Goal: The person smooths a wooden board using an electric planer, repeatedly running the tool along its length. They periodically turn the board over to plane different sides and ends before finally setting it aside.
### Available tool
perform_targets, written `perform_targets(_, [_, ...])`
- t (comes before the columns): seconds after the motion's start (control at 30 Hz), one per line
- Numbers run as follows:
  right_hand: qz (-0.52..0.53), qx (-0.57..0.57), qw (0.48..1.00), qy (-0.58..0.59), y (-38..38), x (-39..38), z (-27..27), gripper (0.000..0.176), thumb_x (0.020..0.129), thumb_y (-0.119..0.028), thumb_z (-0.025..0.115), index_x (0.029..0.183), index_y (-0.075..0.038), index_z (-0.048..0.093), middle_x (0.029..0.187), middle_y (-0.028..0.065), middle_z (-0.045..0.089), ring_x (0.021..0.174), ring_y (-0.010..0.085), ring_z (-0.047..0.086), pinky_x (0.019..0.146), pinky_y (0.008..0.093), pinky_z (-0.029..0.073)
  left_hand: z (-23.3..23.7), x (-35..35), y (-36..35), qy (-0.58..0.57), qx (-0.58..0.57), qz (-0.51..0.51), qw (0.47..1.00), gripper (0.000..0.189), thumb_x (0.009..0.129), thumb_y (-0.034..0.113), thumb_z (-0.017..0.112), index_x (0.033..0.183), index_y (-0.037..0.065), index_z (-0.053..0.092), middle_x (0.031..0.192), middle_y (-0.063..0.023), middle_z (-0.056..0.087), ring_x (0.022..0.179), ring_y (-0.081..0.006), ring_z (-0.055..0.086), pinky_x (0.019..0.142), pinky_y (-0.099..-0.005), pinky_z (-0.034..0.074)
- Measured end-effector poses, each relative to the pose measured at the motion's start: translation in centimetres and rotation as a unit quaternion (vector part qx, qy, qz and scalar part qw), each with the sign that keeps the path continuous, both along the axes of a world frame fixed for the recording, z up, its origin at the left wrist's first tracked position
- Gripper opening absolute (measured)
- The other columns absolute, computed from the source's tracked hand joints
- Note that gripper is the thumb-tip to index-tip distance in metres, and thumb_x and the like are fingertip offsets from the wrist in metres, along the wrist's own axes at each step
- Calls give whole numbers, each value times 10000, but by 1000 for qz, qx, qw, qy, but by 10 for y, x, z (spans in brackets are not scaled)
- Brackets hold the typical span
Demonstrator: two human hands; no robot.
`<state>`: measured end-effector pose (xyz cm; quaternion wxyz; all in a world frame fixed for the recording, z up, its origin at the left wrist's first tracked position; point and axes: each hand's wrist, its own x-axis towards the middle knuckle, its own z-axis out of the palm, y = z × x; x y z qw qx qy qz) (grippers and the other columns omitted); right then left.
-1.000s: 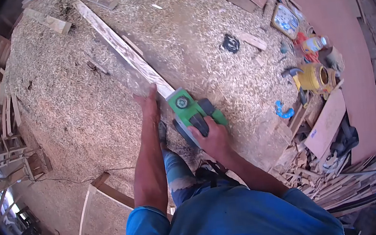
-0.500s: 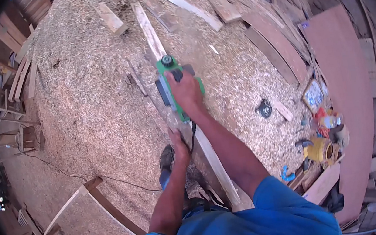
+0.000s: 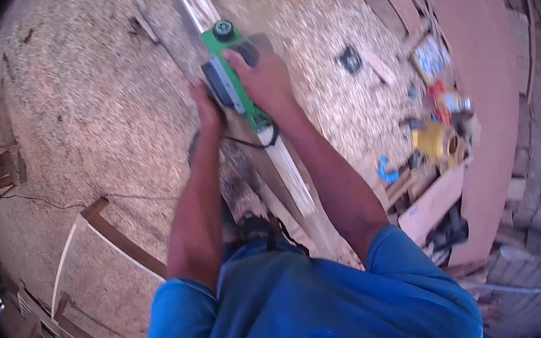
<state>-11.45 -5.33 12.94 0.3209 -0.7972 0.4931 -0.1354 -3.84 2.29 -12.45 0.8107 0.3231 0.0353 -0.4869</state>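
Observation:
A green electric planer (image 3: 233, 82) with a black round knob at its front rests on a long pale wooden strip (image 3: 287, 170). My right hand (image 3: 262, 75) is wrapped round the planer's black handle. Just left of the planer is my left hand (image 3: 208, 109), by the edge of the boards under the strip; its fingers are partly hidden and blurred, so what it touches is unclear. A black cord runs from the planer's rear, curving past my left wrist.
Wood shavings (image 3: 100, 102) cover the ground. A curved wooden frame (image 3: 68, 254) lies at lower left. On the right are a yellow power tool (image 3: 432, 141), a blue object (image 3: 387, 169), a dark round item (image 3: 350, 60) and a long reddish board (image 3: 485, 75).
The view has shifted forward and down. My left hand has moved forward from behind the planer to its left side. My right hand still holds the planer, which sits farther along the strip.

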Motion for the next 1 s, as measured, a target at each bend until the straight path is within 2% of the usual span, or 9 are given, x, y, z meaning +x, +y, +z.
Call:
perform_targets(0.07, [3, 11, 1000, 27, 59, -97, -4, 489, 985, -428, 746, 1271, -34, 703, 1045, 215, 775, 990, 336, 771, 860, 438, 586, 44, -1, 2, -43, 109, -28, 993, 1079, 978, 601, 679, 1661, -14, 115, 1608, -225, 398, 1449, -346, 444, 1218, -454, 380])
perform_targets(0.1, [-23, 23, 999, -17, 95, -145, -10, 530, 963, -435, 763, 1279, -17, 675, 1041, 247, 762, 971, 407, 754, 842, 485, 586, 86, -8, 4, -111, 230, -17, 967, 1189, 921, 594, 767, 1665, -11, 65, 1617, -242, 376, 1449, -366, 443, 1217, -469, 383])
perform_targets(0.2, [-75, 57, 995, -19, 200, -283, -12, 551, 927, -394, 814, 1289, -21, 629, 976, 252, 747, 896, 471, 739, 757, 508, 590, 73, -5, 2, -257, 239, -68, 934, 1381, 811, 490, 911, 1668, 8, -59, 1649, -266, 309, 1473, -395, 411, 1235, -505, 362])
perform_targets(0.37, [-97, 43, 994, 12, 302, -408, -3, 459, 890, -352, 868, 1122, -38, 627, 872, 234, 729, 785, 464, 728, 662, 508, 575, 65, 4, -4, -174, 200, -97, 959, 1483, 785, 320, 966, 1645, 22, -206, 1684, -234, 265, 1516, -405, 364, 1268, -520, 326])
perform_targets(0.53, [-99, 31, 995, 1, 283, -378, -1, 433, 898, -357, 863, 1041, -39, 606, 789, 220, 705, 739, 460, 720, 639, 516, 568, 37, 16, -7, -145, 179, -120, 966, 1517, 807, 334, 956, 1627, 35, -284, 1716, -228, 209, 1544, -411, 332, 1280, -533, 303])
perform_targets(0.67, [-101, 21, 994, -22, 248, -331, -1, 344, 905, -268, 859, 1029, -37, 636, 810, 204, 710, 742, 446, 726, 632, 488, 552, 27, 20, -13, -139, 209, -117, 961, 1223, 878, 344, 902, 1661, 61, 6, 1664, -186, 336, 1492, -366, 425, 1250, -500, 370])
perform_targets(0.73, [-96, 8, 995, -11, 230, -308, -3, 349, 910, -282, 854, 1008, -32, 631, 804, 205, 709, 744, 449, 725, 630, 490, 550, 52, 12, -4, -149, 203, -128, 959, 1531, 810, 389, 952, 1626, 34, -294, 1720, -222, 192, 1546, -400, 323, 1276, -531, 310])
perform_targets(0.87, [-81, -40, 995, -34, 186, -250, -6, 453, 919, -420, 830, 1009, -36, 605, 726, 235, 691, 690, 474, 709, 597, 542, 557, 74, 0, 2, -191, 202, -112, 954, 1474, 840, 423, 917, 1643, 3, -246, 1727, -247, 170, 1561, -403, 290, 1285, -490, 297])
perform_targets(1.0, [-81, -30, 996, -21, 139, -182, -6, 503, 945, -492, 775, 1039, -22, 620, 720, 262, 695, 702, 489, 714, 618, 566, 565, 93, -12, 2, -177, 254, -68, 949, 1247, 898, 352, 879, 1688, 83, -48, 1686, -200, 271, 1519, -408, 352, 1238, -535, 376])
